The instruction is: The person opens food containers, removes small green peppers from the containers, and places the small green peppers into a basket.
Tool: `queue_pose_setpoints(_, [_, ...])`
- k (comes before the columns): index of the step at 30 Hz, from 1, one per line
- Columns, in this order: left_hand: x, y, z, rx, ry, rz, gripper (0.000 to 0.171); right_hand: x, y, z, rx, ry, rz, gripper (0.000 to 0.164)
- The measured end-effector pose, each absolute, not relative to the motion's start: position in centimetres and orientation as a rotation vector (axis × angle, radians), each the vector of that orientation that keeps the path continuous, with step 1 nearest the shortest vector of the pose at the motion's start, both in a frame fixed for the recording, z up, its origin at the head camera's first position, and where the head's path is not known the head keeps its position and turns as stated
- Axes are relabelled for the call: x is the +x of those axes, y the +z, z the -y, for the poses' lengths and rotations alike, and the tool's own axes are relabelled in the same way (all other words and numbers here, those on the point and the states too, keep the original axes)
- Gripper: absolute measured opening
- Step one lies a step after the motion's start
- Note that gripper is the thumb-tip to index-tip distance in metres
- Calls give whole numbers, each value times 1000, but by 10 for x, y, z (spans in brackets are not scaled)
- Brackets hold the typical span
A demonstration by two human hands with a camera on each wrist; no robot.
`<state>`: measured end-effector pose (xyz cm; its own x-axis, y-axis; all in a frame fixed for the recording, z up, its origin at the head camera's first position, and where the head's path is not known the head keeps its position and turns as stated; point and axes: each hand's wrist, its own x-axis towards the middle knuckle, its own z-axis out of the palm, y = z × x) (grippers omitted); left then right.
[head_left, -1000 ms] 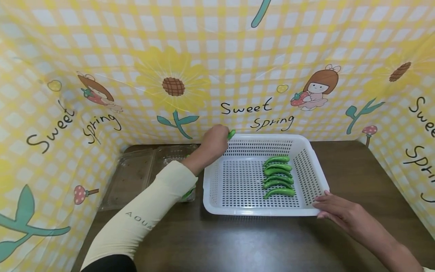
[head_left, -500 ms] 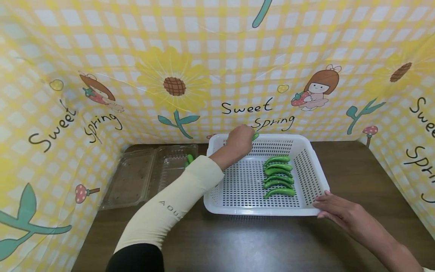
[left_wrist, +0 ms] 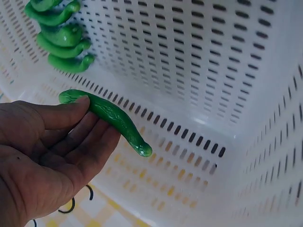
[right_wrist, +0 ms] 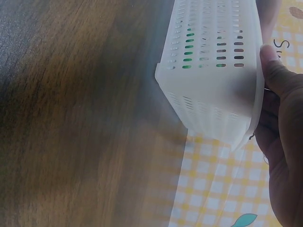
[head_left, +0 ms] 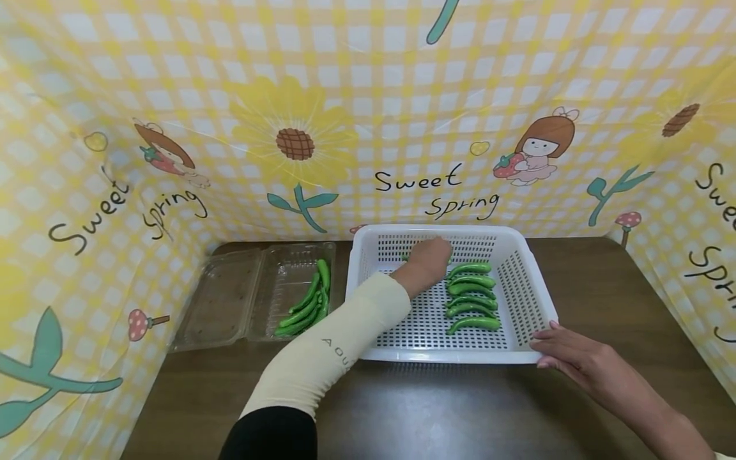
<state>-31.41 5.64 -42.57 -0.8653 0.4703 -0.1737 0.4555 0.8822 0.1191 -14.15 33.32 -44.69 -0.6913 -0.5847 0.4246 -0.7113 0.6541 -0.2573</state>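
In the left wrist view my left hand pinches a curved, glossy green chili pepper between thumb and fingers. The head view has this hand inside the white plastic basket, near its back wall, covering most of that pepper. To the right of it, several similar green peppers lie side by side in a column on the basket floor. My right hand holds the basket's front right corner. Its thumb presses the rim while the other fingers go behind it.
Left of the basket stands an unlidded clear plastic box with several more green peppers; its clear lid lies folded back to the left. A yellow checked cloth rises behind and at both sides of the dark wooden table.
My left hand has moved right and then down into the basket with the pepper, uncovering the peppers in the clear box. My right hand has stayed at the basket corner.
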Motion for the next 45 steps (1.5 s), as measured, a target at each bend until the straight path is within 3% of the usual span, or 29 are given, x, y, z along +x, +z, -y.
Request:
queue_pose_setpoints(18, [-317, -459, -53, 651, 111, -2878, 14, -147, -448, -326, 1046, 608, 2560, 45])
queue_pose_setpoints(25, [-316, -446, -53, 685, 136, -2881, 17, -146, -449, -327, 1017, 609, 2582, 43])
queue_pose_setpoints(30, [-314, -415, -42, 731, 234, -2884, 15, -145, -451, -328, 1030, 629, 2559, 46])
queue_pose_setpoints(34, [-305, -380, -17, 675, 392, -2953, 15, -145, -453, -330, 1044, 648, 2537, 48])
queue_pose_setpoints(38, [-291, -359, 29, 557, 421, -3141, 29, -144, -451, -329, 1036, 633, 2545, 46])
queue_pose_setpoints(45, [-279, -378, 122, 248, 423, -3253, 20, -142, -450, -332, 1051, 668, 2524, 48])
